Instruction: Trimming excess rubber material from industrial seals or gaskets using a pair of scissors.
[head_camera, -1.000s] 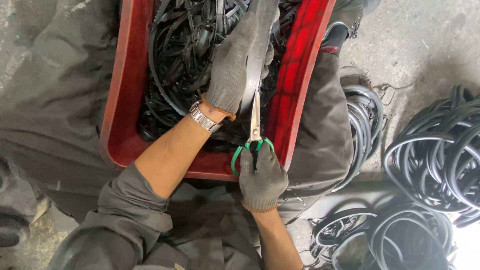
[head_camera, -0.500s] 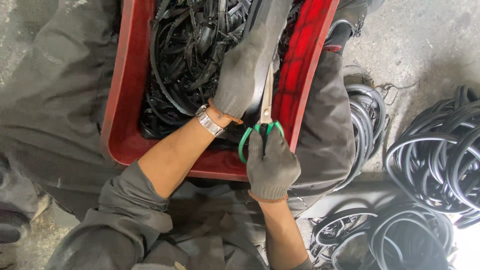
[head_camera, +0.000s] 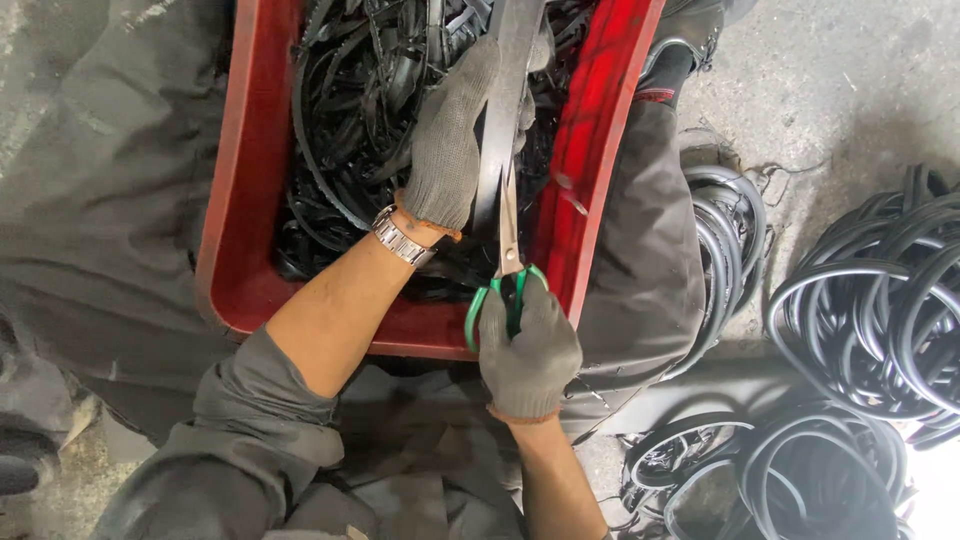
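Note:
My left hand (head_camera: 455, 140), in a grey knit glove with a metal watch at the wrist, grips a flat black rubber strip (head_camera: 500, 120) that runs up out of view. My right hand (head_camera: 528, 350), also gloved, holds green-handled scissors (head_camera: 507, 275) whose blades lie along the strip's edge, just below my left hand. Both hands work over a red plastic crate (head_camera: 230, 270) resting on my lap, filled with tangled black rubber strips (head_camera: 350, 120).
Coils of black rubber rings (head_camera: 870, 300) lie on the concrete floor at the right, more (head_camera: 790, 470) at the lower right. A few rings (head_camera: 725, 230) sit beside my right leg. Grey trousers flank the crate.
The scissors and my right hand have moved up along the strip toward my left hand. The strip has slid slightly to the right over the crate.

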